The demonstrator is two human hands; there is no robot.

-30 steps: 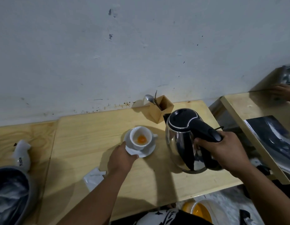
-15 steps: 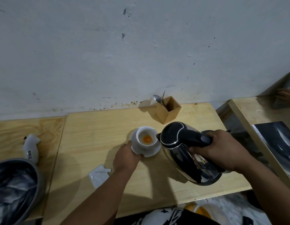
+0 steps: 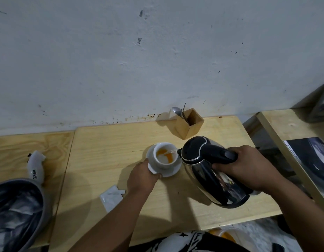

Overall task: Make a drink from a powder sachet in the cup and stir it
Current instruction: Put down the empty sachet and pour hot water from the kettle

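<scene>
A white cup stands on a white saucer in the middle of the wooden table. Orange powder and a little water lie in its bottom. My left hand grips the saucer's near-left rim. My right hand holds the black handle of a steel kettle, tilted left with its spout over the cup's rim; a thin stream of water runs into the cup. A torn white sachet lies on the table near my left forearm. A spoon stands in a wooden holder by the wall.
A grey bin lined with a bag sits at the lower left. A white plastic object lies on the left table. A second wooden table with a dark magazine stands to the right. The wall is close behind.
The kettle has moved left and tipped further, and its spout now reaches the cup's rim with water flowing in. My left hand stays on the saucer.
</scene>
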